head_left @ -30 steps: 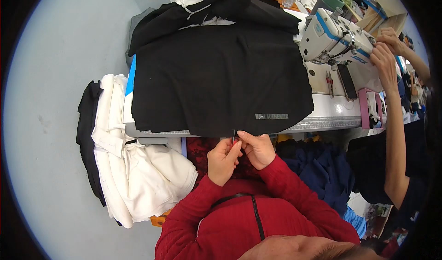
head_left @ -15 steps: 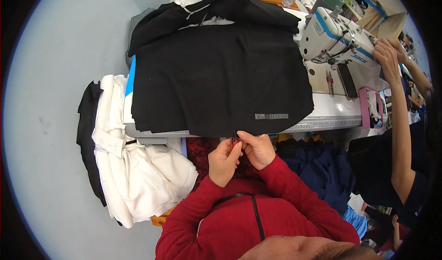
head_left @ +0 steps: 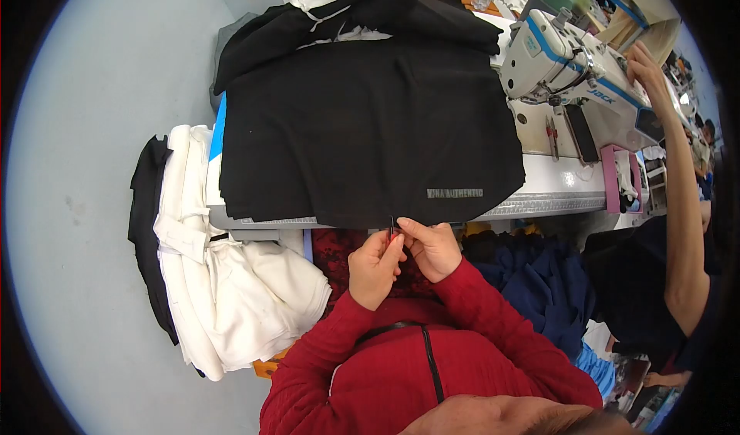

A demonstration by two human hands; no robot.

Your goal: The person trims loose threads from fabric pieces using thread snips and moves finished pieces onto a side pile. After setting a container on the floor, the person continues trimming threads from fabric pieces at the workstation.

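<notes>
Barely anything has shifted at the black fabric panel (head_left: 370, 134), so work seems held at one spot. It lies spread on the sewing table (head_left: 551, 174), faintly rippled, printed "VINA AUTHENTIC". At its near edge the left hand (head_left: 374, 272) pinches a small red-and-black tool (head_left: 393, 235); the right hand (head_left: 432, 251) sits close beside, grip unclear. Beyond, one co-worker's hand (head_left: 647, 73) now shows behind the Jack sewing machine (head_left: 539, 57).

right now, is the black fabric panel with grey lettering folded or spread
Spread: the black fabric panel lies mostly flat on the white tabletop, its grey lettering uncovered; layers underneath: cannot tell.
</notes>
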